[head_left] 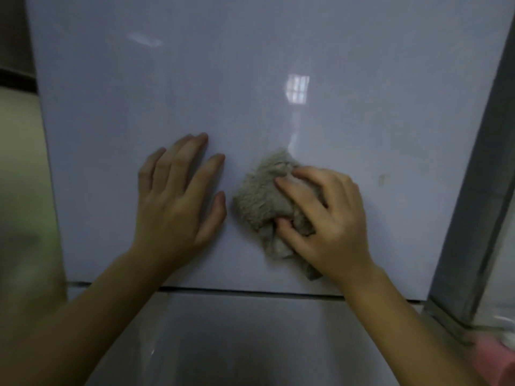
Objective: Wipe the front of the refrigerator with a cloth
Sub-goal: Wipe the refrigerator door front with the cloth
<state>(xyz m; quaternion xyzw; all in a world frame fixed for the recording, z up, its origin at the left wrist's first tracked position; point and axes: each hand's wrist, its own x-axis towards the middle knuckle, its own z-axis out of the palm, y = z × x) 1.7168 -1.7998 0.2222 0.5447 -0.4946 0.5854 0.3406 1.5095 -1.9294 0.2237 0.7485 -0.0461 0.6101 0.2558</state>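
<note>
The glossy pale grey front of the refrigerator fills most of the view. A horizontal gap splits the upper door from the lower one. My right hand presses a bunched beige terry cloth against the upper door, low and right of centre. My left hand lies flat on the door just left of the cloth, fingers spread, holding nothing. A small dull smudge shows on the door to the right of the cloth.
A metal frame runs down the refrigerator's right side. Something pink sits at the bottom right corner. A beige wall borders the left edge. A window reflection glints on the door.
</note>
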